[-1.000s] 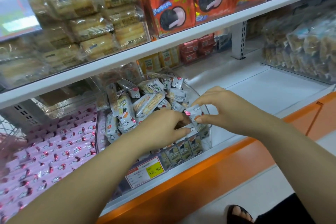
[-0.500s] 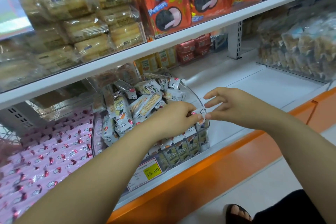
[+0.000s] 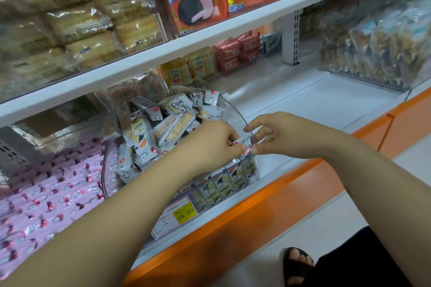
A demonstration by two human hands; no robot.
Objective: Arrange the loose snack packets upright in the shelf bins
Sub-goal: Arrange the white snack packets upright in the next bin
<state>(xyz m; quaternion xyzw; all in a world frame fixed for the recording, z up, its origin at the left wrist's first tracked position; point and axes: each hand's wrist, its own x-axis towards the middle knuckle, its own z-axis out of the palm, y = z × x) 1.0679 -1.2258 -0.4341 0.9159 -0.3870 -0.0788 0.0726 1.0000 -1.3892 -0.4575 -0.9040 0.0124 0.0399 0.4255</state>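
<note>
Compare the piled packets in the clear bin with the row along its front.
The piled packets lie jumbled at all angles; the front row stands upright, side by side. The piled packets fill the bin's back and middle; the front row lines its front wall. Both show cartoon-printed wrappers.

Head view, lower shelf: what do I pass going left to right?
In order: pink packets → loose white packets heaped in the clear bin → left hand → small packet pinched by both hands → right hand → bare white shelf → bagged snacks.
</note>
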